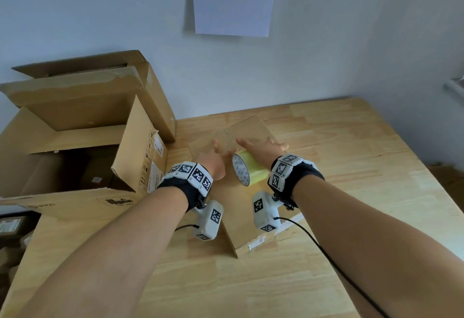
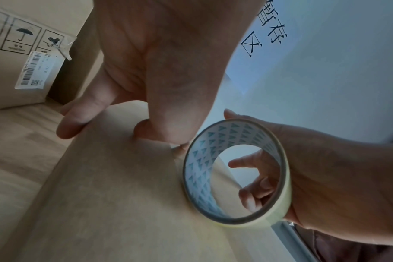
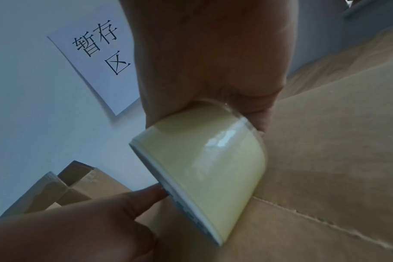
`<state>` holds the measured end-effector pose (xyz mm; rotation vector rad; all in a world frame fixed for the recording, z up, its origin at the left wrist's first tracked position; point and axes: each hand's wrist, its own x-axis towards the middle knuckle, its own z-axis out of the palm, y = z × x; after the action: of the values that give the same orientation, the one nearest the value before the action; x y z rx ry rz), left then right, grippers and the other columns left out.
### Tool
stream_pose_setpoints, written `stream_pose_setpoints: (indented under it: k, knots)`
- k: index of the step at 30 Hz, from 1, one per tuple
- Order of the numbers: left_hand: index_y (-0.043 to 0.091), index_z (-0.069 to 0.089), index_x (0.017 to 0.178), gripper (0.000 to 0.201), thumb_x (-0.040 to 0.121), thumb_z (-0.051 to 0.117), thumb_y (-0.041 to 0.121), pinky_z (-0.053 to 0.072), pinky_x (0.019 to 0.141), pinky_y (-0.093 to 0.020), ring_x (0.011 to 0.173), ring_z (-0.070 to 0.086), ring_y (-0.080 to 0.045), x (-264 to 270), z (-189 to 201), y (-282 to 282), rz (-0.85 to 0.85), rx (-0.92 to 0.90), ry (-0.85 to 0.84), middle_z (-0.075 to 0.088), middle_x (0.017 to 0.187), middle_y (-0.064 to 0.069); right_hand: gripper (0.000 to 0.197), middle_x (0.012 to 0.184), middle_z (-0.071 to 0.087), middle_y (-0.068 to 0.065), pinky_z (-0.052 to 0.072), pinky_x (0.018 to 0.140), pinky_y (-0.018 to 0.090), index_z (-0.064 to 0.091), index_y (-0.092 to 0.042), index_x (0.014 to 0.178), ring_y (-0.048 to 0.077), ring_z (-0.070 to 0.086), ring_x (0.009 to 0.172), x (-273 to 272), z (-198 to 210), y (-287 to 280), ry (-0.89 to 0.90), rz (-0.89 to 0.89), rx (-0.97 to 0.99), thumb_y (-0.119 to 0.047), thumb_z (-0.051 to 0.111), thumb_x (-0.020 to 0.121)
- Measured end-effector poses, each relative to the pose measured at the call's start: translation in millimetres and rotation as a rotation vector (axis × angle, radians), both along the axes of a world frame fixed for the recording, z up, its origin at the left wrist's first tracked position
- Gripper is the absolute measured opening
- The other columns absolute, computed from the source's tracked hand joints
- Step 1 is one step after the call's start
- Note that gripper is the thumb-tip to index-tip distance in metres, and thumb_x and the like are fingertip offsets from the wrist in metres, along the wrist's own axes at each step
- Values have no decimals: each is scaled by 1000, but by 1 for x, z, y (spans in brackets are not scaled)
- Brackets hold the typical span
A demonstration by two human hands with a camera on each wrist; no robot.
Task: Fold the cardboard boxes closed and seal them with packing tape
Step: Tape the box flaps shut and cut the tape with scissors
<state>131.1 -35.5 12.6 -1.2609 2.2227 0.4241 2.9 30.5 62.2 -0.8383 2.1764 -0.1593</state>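
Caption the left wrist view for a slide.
Right hand holds the tape roll on the small cardboard box while the left hand presses it.

You see the head view evenly lit by soft, cool daylight, with only faint shadows under your forearms on the wooden table (image 1: pixel 351 142). Straight edges bow toward the frame borders. Both wrist views are dimmer and grainier. In the right wrist view, your right hand (image 3: pixel 213 53) is dark and soft above the tape roll (image 3: pixel 204 168), whose glossy side carries white glare just below your grip. In the left wrist view, your left hand (image 2: pixel 168 62) is shaded, and the cardboard box (image 2: pixel 101 195) beneath it blurs toward the lens.
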Motion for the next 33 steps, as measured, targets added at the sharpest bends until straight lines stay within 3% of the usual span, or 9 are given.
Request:
stream_pose_setpoints:
  k: [7,10,14,17,19,22,27,29,33]
  knots:
    - [66,-5,135,78,86,33,18,45,96,-49,141,26,-35,1,-21,-42,-113,10,88,-5,160,8,110,155,-5,23,10,111,58,4,-23,151,52,6,138,1,-22,-33,-10,-34,31,-88,34,67]
    - [55,8,141,68,89,33,18,40,104,-45,139,31,-31,10,-12,-35,-110,27,143,1,159,-4,99,151,-17,28,11,113,52,3,-21,151,52,4,139,4,-13,-32,-42,-90,69,-78,39,78]
    - [35,8,151,65,97,43,28,29,113,-39,142,24,-28,30,-4,-6,-50,82,207,-7,160,4,89,155,-7,24,4,116,53,8,-20,151,47,2,141,5,-19,-31,-45,-32,30,-72,36,84]
    - [19,-2,153,78,96,48,39,30,111,-37,141,26,-28,32,4,22,11,121,221,-21,157,4,87,154,7,15,24,113,49,19,-13,148,41,25,136,4,-23,-25,-110,-73,-116,-65,46,84]
    - [10,-7,151,90,93,53,44,28,111,-34,143,22,-26,31,10,33,10,113,181,-24,156,-1,85,144,29,15,39,99,39,28,-6,142,35,43,124,4,-21,-19,-83,-116,-154,-63,50,83]
    - [1,-5,150,104,86,58,54,29,113,-37,144,21,-26,28,14,41,-26,109,89,-23,156,-8,70,110,57,12,38,78,30,51,-3,122,27,55,102,4,-15,-16,-98,-50,-159,-63,45,87]
    - [-2,-4,149,111,82,55,64,34,109,-41,139,29,-34,16,26,64,-119,118,-33,-20,155,-20,59,71,49,6,36,65,29,51,-6,74,23,50,72,9,-10,-17,-112,-13,-203,-63,43,88]
    - [0,-8,149,117,78,56,68,36,107,-43,136,33,-36,9,27,68,-137,79,-106,-21,154,-21,61,71,49,6,38,68,31,55,-5,81,24,50,72,8,-10,-16,-146,6,-215,-63,37,90]
    - [3,-15,148,126,73,60,71,40,104,-47,134,36,-37,3,23,68,-138,48,-199,-19,155,-20,52,101,53,10,38,86,32,52,-5,114,24,51,93,9,-20,-14,-327,-43,-263,-51,36,95]
